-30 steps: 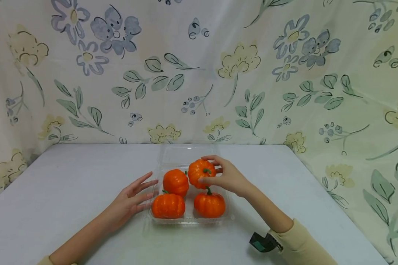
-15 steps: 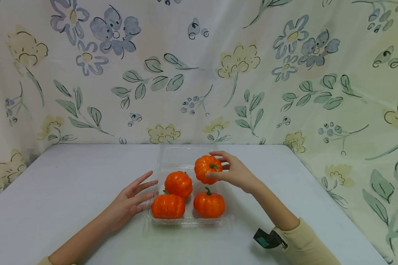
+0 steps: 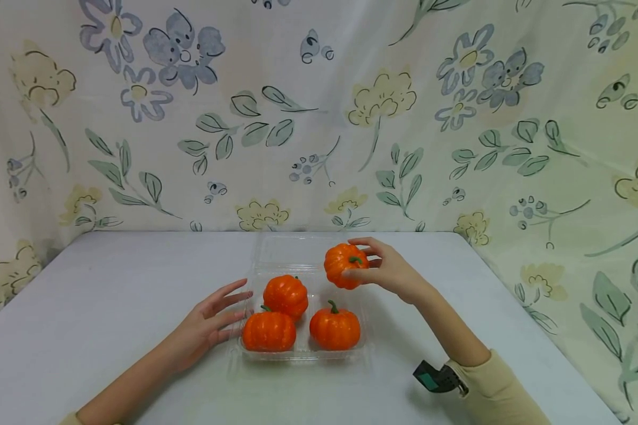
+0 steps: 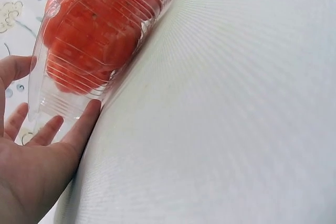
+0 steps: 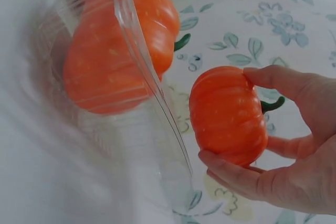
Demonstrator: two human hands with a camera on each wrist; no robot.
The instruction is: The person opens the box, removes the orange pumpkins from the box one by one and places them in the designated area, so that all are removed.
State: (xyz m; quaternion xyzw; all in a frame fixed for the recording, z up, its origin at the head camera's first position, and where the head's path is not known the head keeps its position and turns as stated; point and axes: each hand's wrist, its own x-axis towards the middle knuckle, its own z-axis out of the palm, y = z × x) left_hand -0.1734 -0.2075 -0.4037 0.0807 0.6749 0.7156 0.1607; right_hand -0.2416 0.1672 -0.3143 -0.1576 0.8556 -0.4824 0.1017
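1. Orange and squat, the held pumpkin (image 3: 343, 267) is in the air over the back right part of the clear plastic box (image 3: 303, 355).
2. Its green stem (image 5: 274, 104) points in toward the palm; from the head view it sits right of centre and hooks to the right.
3. Its long axis runs across the stem, between the gripping digits.
4. The right hand (image 3: 396, 274) grips it, thumb and fingers curved against opposite sides and parted by the pumpkin's width.
5. The left hand (image 3: 202, 332) is spread wide beside the box's left wall, one fingertip at the rim, and grips nothing.
6. Inside the box, the front right pumpkin (image 3: 335, 329) has its stem up and its long axis side to side.
7. The front left pumpkin (image 3: 269, 332) also lies widest side to side, just in front of the back left pumpkin (image 3: 286, 296).
8. The box's lid (image 3: 287, 251) lies folded back on the white table (image 3: 149, 277), toward the flowered cloth (image 3: 298, 118).
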